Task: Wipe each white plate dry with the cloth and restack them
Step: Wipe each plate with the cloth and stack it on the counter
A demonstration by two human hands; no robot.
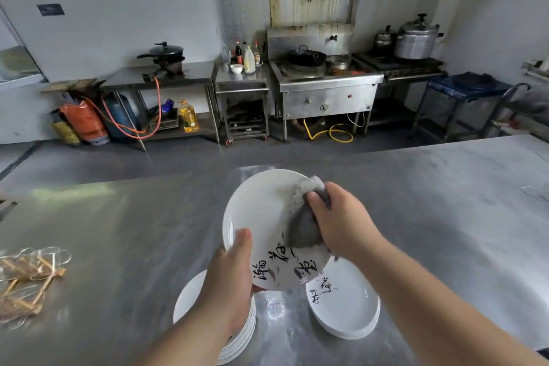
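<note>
White round ceramic plate (261,217) with black brush lettering, held tilted above the brushed steel worktop (118,232). Left hand (234,276) grips its near-left rim: thumb flat on the upper face, other fingers underneath, hidden. Right hand (341,217) holds a bunched grey textured cloth (303,226), fingers curled over it, cloth pressed on the plate's right half just above the lettering. Below: taller stack of white plates (190,297) under the left wrist; lower stack of lettered white plates (347,306) under the right forearm, the two apart.
</note>
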